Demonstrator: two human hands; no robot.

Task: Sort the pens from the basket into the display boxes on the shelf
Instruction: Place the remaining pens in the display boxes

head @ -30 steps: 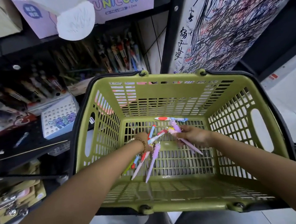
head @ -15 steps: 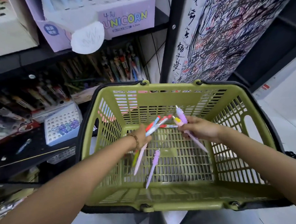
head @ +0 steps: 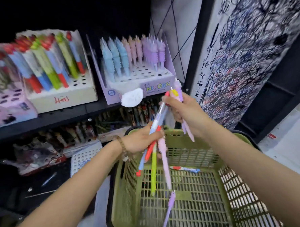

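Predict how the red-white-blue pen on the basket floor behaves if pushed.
The pen looks like a slim, stiff barrel: probably light and rigid. It lies flat on the slotted floor of the basket, so a sideways push would likely roll it, though slots may catch it. Plastic looks smooth, possibly slippery to pinch.

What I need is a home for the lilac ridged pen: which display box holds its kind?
The lilac cardboard box printed UNICORN, rightmost: its pens are ridged pastels; the white cardboard box beside it holds red, blue and green ones.
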